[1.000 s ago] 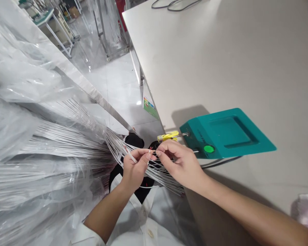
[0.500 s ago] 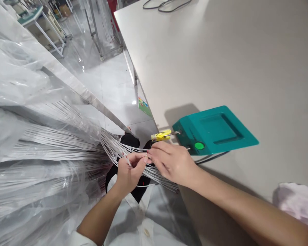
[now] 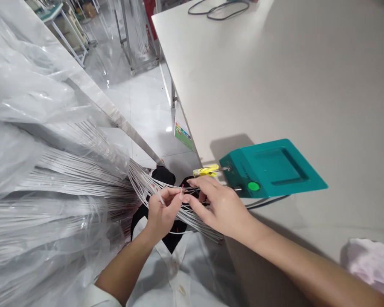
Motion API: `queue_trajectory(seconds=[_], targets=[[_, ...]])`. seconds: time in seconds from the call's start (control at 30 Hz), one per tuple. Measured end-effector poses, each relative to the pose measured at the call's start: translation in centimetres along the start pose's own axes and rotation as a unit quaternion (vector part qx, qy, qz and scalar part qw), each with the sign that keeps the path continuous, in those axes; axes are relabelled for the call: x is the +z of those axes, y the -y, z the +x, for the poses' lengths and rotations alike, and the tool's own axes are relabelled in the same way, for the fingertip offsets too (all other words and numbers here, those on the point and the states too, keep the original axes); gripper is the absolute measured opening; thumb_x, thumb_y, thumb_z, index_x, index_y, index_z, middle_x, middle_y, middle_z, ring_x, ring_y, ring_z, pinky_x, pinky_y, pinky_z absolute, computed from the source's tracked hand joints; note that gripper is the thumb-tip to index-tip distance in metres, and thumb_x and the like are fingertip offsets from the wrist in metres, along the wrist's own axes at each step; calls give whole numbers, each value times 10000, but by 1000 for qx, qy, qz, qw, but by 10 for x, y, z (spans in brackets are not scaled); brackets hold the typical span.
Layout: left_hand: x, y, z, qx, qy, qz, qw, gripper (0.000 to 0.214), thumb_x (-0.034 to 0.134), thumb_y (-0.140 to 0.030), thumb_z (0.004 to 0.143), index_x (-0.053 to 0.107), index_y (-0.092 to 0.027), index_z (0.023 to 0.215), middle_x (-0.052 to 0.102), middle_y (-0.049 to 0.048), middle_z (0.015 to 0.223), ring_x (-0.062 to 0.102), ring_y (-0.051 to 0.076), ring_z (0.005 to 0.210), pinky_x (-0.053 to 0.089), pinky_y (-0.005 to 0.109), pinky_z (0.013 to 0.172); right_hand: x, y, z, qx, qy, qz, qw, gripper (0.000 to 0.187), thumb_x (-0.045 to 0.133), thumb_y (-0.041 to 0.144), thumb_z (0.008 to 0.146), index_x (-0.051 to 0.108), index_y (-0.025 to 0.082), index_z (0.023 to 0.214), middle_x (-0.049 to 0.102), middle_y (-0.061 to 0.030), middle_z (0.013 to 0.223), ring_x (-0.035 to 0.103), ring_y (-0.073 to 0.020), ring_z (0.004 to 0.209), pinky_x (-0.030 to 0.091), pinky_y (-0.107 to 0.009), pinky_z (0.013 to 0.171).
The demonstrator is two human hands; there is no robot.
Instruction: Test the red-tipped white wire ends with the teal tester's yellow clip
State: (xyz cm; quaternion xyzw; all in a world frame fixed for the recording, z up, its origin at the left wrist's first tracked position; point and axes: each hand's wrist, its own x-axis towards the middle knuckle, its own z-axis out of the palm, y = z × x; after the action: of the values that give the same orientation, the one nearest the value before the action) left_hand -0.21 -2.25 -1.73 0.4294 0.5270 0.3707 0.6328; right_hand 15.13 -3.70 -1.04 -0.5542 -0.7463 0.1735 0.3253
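Note:
My left hand (image 3: pixel 162 213) is closed in a pinch on the end of a thin grey-white cable, whose red inner wire (image 3: pixel 182 186) sticks up from the fingertips. My right hand (image 3: pixel 218 208) is just to the right, thumb and forefinger apart, with the thumb tip close to the left fingertips. Nothing shows between its fingers. Beneath both hands runs a loose bundle of grey-white cables (image 3: pixel 200 222). Beyond the right hand, a teal device (image 3: pixel 275 167) with a green button stands on the table. A yellow-handled clip (image 3: pixel 208 170) is on one of its metal prongs.
Long bunches of cables in clear plastic sheeting (image 3: pixel 16 162) fill the left side. The pale table (image 3: pixel 275 85) lies to the right, with a black cord (image 3: pixel 222 13) at its far end and pinkish cloth (image 3: pixel 369 262) near its lower right. A wheeled metal rack (image 3: pixel 124 38) stands behind.
My right thumb and forefinger have parted, leaving the red wire tip in sight. The left hand keeps its pinch. The whole view has shifted slightly.

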Motion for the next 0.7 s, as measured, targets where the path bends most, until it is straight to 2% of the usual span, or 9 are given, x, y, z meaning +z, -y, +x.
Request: queue_trajectory(seconds=[0.1,0.27,0.37,0.43,0.5,0.57,0.7], targets=[[-1,2,-3,4,31,12,999,116,630,-240,732,666,-132,754,703,46,717,628,125,656,480,227,643,4,-4,-1,-58,4,35,998,170,438,169,871,608,162,873,645,-61,845,603,-127,734,483,-235,639],[-5,5,-3,23,65,49,996,104,609,-209,729,664,-124,705,694,56,705,614,131,642,470,228,623,0,-3,-1,-185,-37,-132,973,136,504,167,825,633,155,784,668,-57,755,618,-157,684,474,-274,612],[-6,3,1,16,28,39,999,109,603,-214,731,654,-120,746,697,63,694,616,130,637,466,225,607,-15,-3,3,-198,-63,-190,960,97,540,176,802,635,160,792,674,-67,772,618,-174,699,473,-298,660],[-5,-1,5,6,1,21,1000,177,612,-207,718,650,-115,864,699,57,673,604,119,590,447,211,549,-27,-6,8,-171,-73,-240,953,146,549,218,808,634,156,910,677,-97,875,615,-212,773,469,-333,696],[-5,-4,10,10,-2,8,1000,323,616,-185,701,625,-116,1017,697,45,653,568,97,526,412,193,488,-39,-12,13,-147,-32,-299,942,261,521,265,832,607,137,1043,657,-137,984,596,-268,868,454,-389,718],[-4,-7,15,19,12,7,1000,424,610,-170,696,599,-126,1117,695,38,647,527,77,486,384,181,456,-47,-19,18,-149,34,-341,927,292,487,244,848,592,115,1089,646,-156,1000,569,-313,945,426,-443,759],[1,-11,23,16,35,12,999,393,598,-193,706,633,-137,1094,703,44,661,483,61,454,355,178,433,-54,-27,28,-182,113,-393,894,254,474,131,829,612,101,1039,650,-150,915,550,-335,953,378,-498,793]])
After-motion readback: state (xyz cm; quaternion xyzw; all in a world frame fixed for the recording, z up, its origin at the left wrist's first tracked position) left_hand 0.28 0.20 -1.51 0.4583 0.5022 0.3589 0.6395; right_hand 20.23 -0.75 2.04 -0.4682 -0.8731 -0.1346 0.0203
